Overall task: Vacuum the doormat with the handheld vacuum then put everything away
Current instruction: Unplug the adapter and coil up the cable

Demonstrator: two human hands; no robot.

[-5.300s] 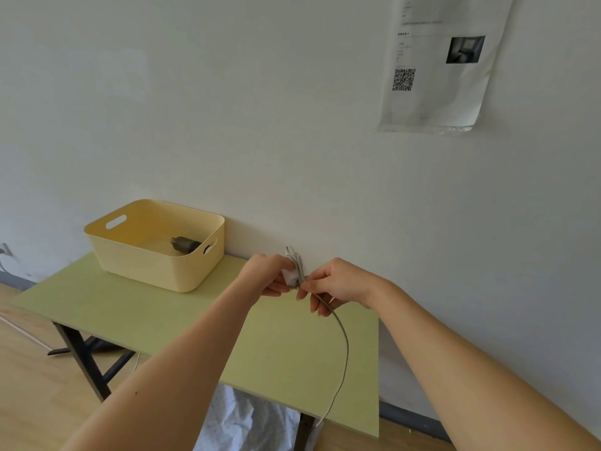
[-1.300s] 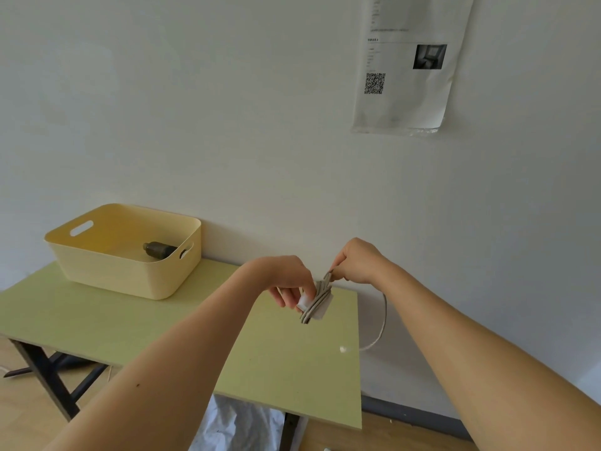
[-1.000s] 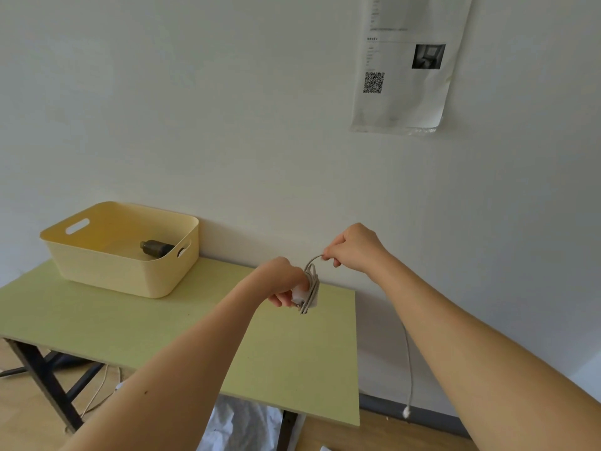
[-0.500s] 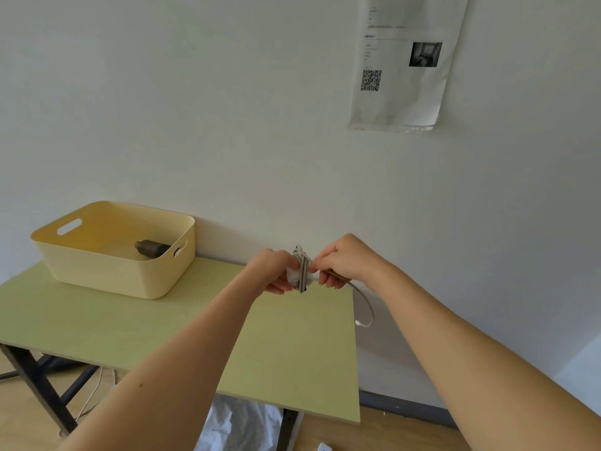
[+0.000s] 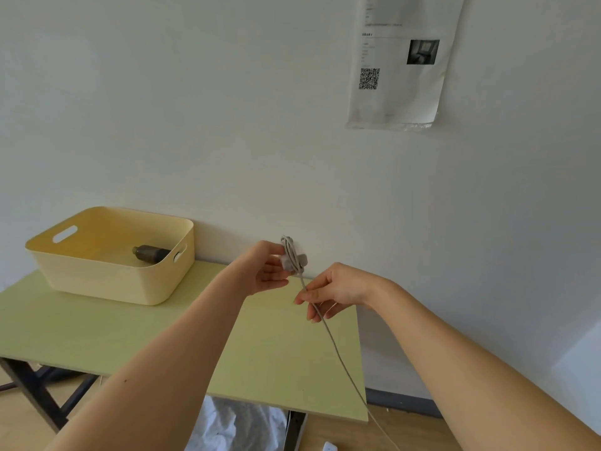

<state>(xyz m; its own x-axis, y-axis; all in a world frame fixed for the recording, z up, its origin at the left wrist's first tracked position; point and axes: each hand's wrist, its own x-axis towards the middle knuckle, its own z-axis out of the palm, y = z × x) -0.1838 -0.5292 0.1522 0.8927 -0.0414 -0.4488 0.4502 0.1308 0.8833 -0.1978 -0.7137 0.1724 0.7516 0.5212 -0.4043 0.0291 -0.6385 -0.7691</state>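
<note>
Head view: the left hand (image 5: 266, 271) grips a small white charger (image 5: 294, 260), fingers curled round it, with several turns of grey cable (image 5: 338, 349) wound about its body. It is held in the air just above the far edge of the green table (image 5: 276, 362), close to the wall. The right hand (image 5: 340, 288) pinches the loose cable between thumb and fingertips. 0.5 s ago that hand was pressed against the charger with a short loop hanging beside it. Now it sits lower and apart, and the cable runs nearly straight from the charger through its fingers, across the table corner, down toward the floor. At the table's left end a yellow bin (image 5: 107, 288) holds 1 dark cylinder (image 5: 149, 253).
</note>
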